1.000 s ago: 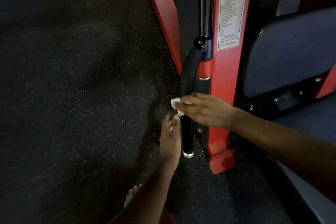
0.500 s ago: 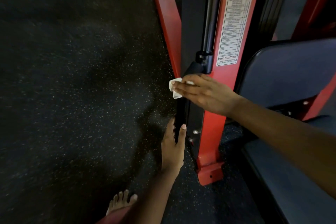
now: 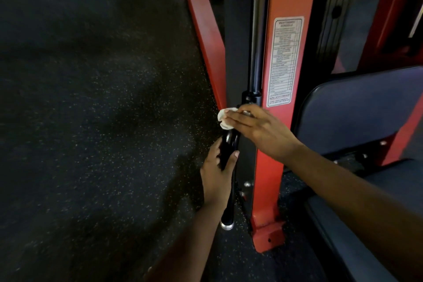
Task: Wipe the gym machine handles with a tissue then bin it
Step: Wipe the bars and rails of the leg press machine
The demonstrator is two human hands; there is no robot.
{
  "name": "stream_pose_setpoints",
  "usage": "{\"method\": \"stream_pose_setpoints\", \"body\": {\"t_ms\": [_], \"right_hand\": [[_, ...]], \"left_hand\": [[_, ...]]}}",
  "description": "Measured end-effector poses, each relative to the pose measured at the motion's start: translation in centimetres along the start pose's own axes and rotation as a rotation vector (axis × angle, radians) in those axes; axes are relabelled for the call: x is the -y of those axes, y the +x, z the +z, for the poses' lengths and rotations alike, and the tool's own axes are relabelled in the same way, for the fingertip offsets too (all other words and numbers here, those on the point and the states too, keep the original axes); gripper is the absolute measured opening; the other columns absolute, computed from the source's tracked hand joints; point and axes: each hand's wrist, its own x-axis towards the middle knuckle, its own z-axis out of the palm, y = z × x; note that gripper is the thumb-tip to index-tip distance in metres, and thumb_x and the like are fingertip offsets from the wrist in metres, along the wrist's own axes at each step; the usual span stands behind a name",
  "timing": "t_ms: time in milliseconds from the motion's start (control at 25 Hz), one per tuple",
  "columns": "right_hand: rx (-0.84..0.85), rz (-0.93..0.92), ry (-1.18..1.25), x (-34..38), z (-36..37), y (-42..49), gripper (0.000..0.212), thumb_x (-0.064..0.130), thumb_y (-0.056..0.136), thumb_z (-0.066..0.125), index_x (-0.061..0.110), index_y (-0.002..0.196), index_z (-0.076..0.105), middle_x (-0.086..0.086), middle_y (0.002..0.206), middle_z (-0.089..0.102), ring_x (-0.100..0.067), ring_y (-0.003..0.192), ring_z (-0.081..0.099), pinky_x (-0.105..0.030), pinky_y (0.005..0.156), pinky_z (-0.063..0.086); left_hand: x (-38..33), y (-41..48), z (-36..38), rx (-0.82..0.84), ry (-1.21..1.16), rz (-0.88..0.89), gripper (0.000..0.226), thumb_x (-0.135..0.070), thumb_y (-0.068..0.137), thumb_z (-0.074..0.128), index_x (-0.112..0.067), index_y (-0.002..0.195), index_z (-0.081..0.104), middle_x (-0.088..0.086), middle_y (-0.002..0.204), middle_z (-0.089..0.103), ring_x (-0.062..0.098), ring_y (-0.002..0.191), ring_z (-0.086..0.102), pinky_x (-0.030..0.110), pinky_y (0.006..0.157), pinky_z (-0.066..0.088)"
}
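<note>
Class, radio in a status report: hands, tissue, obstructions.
Right hand presses tissue on handle, upper end. Left hand grips handle lower down. Nothing seen blocking.

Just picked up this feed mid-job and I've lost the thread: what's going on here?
A person is wiping down a red steel gym machine. The right hand presses a crumpled white tissue with fairly straight fingers against the top of a black padded handle. The left hand grips that handle lower down. A blue padded seat sits to the right. The tissue is not binned yet, and no bin is in view.
</note>
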Motion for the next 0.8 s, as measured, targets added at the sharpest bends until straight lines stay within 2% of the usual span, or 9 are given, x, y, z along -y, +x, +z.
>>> {"method": "stream_pose_setpoints", "body": {"t_ms": [80, 160, 280, 360, 400, 480, 600, 720, 800], "right_hand": [[-0.054, 0.179, 0.078, 0.0, 0.2, -0.1, 0.044, 0.003, 0.081, 0.037, 0.004, 0.120, 0.058, -0.006, 0.123, 0.061, -0.022, 0.108, 0.043, -0.038, 0.083, 0.053], [-0.098, 0.261, 0.088, 1.1, 0.3, -0.5, 0.046, -0.007, 0.077, 0.042, 0.002, 0.119, 0.058, -0.009, 0.123, 0.061, -0.023, 0.108, 0.043, -0.036, 0.085, 0.053], [-0.010, 0.065, 0.006, 4.3, 0.7, -2.5, 0.045, 0.003, 0.083, 0.035, 0.008, 0.121, 0.058, -0.005, 0.128, 0.058, -0.021, 0.110, 0.041, -0.032, 0.085, 0.052], [0.029, -0.066, -0.008, 3.8, 0.3, -2.9, 0.042, 0.011, 0.086, 0.036, 0.012, 0.122, 0.058, -0.001, 0.129, 0.057, -0.022, 0.110, 0.042, -0.031, 0.082, 0.052], [0.028, -0.071, -0.033, 2.6, 0.2, -2.5, 0.042, 0.012, 0.085, 0.038, 0.012, 0.121, 0.059, 0.000, 0.127, 0.059, -0.021, 0.109, 0.042, -0.031, 0.079, 0.052], [-0.022, 0.068, -0.035, 0.4, 0.0, -1.1, 0.044, 0.007, 0.082, 0.037, 0.008, 0.120, 0.059, -0.004, 0.123, 0.061, -0.021, 0.107, 0.043, -0.033, 0.080, 0.053], [-0.103, 0.376, 0.058, 1.0, 0.2, -0.7, 0.051, -0.001, 0.078, 0.030, 0.001, 0.124, 0.054, -0.012, 0.127, 0.057, -0.025, 0.106, 0.052, -0.034, 0.090, 0.049], [-0.189, 0.600, 0.228, 6.4, 0.9, -1.9, 0.046, 0.005, 0.084, 0.033, -0.001, 0.126, 0.051, -0.015, 0.131, 0.054, -0.020, 0.104, 0.044, -0.027, 0.092, 0.035], [-0.193, 0.693, 0.320, 9.1, 1.4, -2.5, 0.045, 0.014, 0.086, 0.041, 0.000, 0.128, 0.049, -0.012, 0.133, 0.052, -0.017, 0.105, 0.041, -0.022, 0.095, 0.033]], "left_hand": [[-0.2, 0.4, 0.1, -0.026, 0.024, -0.019, 0.050, -0.031, 0.087, 0.062, -0.025, 0.134, 0.046, 0.003, 0.127, 0.056, 0.015, 0.110, 0.056, 0.018, 0.088, 0.040], [-0.4, 0.5, 0.1, -0.042, 0.028, -0.030, 0.048, -0.029, 0.087, 0.062, -0.024, 0.132, 0.047, -0.001, 0.120, 0.058, 0.013, 0.107, 0.057, 0.017, 0.087, 0.040], [-0.7, 0.5, -0.2, -0.018, 0.062, -0.037, 0.038, -0.020, 0.089, 0.059, -0.025, 0.125, 0.051, -0.011, 0.107, 0.059, 0.008, 0.101, 0.059, 0.015, 0.082, 0.041], [-1.0, 0.6, -0.5, 0.015, 0.072, -0.036, 0.033, -0.021, 0.089, 0.058, -0.025, 0.121, 0.052, -0.010, 0.104, 0.061, 0.008, 0.096, 0.061, 0.019, 0.081, 0.044], [-1.3, 0.6, -0.6, 0.032, 0.058, -0.048, 0.038, -0.024, 0.088, 0.060, -0.025, 0.125, 0.050, -0.009, 0.106, 0.058, 0.007, 0.094, 0.059, 0.020, 0.082, 0.045], [-1.5, 0.6, -0.7, 0.045, 0.027, -0.078, 0.047, -0.026, 0.087, 0.062, -0.024, 0.131, 0.047, -0.008, 0.108, 0.052, 0.007, 0.095, 0.055, 0.023, 0.086, 0.046], [-1.0, 0.8, -0.9, 0.056, 0.003, -0.098, 0.046, -0.028, 0.085, 0.064, -0.027, 0.129, 0.049, -0.004, 0.113, 0.057, 0.009, 0.096, 0.058, 0.033, 0.092, 0.050], [-0.3, 0.8, -1.4, 0.121, -0.060, -0.153, 0.039, -0.041, 0.085, 0.060, -0.041, 0.123, 0.052, -0.002, 0.120, 0.062, 0.009, 0.104, 0.060, 0.044, 0.096, 0.049], [-0.2, 0.9, -1.7, 0.148, -0.090, -0.185, 0.027, -0.049, 0.083, 0.054, -0.055, 0.109, 0.055, -0.009, 0.117, 0.063, 0.008, 0.108, 0.059, 0.045, 0.098, 0.047]]}}
